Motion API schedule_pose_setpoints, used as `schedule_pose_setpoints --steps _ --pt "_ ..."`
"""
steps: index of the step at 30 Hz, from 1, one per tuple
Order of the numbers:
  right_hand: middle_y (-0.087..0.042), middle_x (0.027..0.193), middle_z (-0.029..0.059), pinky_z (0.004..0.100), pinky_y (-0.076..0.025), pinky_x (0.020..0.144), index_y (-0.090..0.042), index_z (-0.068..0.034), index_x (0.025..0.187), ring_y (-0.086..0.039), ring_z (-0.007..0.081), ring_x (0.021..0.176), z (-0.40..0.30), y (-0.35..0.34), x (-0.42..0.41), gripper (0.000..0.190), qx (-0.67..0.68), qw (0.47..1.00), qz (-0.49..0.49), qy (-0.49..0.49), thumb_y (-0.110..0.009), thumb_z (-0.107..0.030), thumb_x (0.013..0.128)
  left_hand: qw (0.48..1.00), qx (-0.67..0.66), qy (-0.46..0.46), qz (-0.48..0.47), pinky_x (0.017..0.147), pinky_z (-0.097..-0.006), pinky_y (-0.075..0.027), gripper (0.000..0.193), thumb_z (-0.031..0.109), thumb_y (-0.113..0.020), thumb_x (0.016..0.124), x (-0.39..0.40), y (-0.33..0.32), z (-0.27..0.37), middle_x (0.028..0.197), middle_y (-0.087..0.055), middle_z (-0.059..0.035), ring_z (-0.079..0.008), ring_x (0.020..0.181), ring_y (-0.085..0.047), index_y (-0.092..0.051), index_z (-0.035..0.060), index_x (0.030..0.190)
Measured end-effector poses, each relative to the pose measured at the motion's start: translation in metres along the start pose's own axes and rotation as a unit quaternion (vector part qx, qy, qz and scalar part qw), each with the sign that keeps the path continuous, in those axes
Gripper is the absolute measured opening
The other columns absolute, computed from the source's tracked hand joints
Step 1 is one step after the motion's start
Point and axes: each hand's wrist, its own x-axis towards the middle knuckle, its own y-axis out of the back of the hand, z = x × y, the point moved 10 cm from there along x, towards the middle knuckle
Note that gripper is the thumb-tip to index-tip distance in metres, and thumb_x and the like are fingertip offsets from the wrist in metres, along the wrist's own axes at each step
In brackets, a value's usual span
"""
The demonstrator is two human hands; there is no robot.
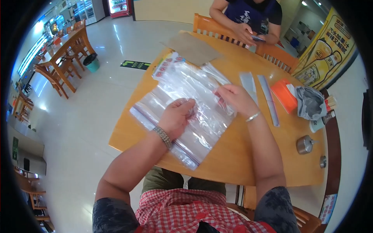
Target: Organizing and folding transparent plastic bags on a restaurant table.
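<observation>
A large transparent plastic zip bag (pixel 204 142) lies flat in front of me on the wooden table (pixel 233 157), its purple-lined zip edge towards me. Over its far part is a crumpled transparent plastic sheet or bag (pixel 186 75), next to a packaging piece with red printing (pixel 167 65). My left hand (pixel 177 116) pinches the plastic near its middle, with the fingertips partly hidden. At the right side of the plastic, my right hand (pixel 237 97) grips a bunched part of it. I cannot tell where one plastic layer ends and another begins.
A grey-brown sheet (pixel 192 48) lies at the table's far end. To the right are a whitish plastic strip (pixel 248 87), a purple-edged strip (pixel 268 100), an orange tissue box (pixel 284 94), a grey plastic bag (pixel 310 102) and a metal pot (pixel 304 144). Opposite, a person (pixel 247 23) holds a phone.
</observation>
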Motion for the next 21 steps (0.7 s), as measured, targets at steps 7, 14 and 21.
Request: schedule_pose_setpoints --steps 7,14,21 --pt "-0.062 0.079 0.0002 0.0219 -0.045 0.062 -0.066 0.002 0.098 -0.055 0.0071 0.067 0.025 0.019 0.012 0.030 0.002 0.999 0.025 -0.021 -0.056 -0.026 0.095 0.996 0.061 0.004 -0.058 0.067 -0.0252 -0.051 0.011 0.012 -0.057 0.094 0.009 0.008 0.001 0.087 -0.066 -0.0043 -0.0125 0.075 -0.064 -0.061 0.0020 0.098" --pt "-0.064 0.084 0.0066 0.0232 -0.047 0.061 -0.061 0.000 0.107 -0.057 0.0096 0.067 0.037 0.043 0.007 0.039 0.083 0.986 0.102 -0.107 -0.059 -0.035 0.091 0.996 0.066 0.010 -0.054 0.066 -0.0249 -0.052 0.011 0.012 -0.057 0.094 0.013 0.006 -0.003 0.087 -0.065 -0.0032 -0.0113 0.075 -0.064 -0.060 0.0026 0.098" --pt "-0.060 0.114 0.0166 0.0333 -0.050 0.082 -0.046 -0.003 0.131 -0.060 0.0238 0.100 -0.024 0.015 -0.012 0.060 -0.303 0.947 0.050 0.091 -0.068 -0.029 0.081 0.999 0.044 0.013 -0.007 0.069 -0.0263 -0.054 0.008 0.012 -0.058 0.093 0.000 0.003 0.004 0.085 -0.062 -0.0024 -0.0119 0.074 -0.061 -0.058 0.0040 0.096"
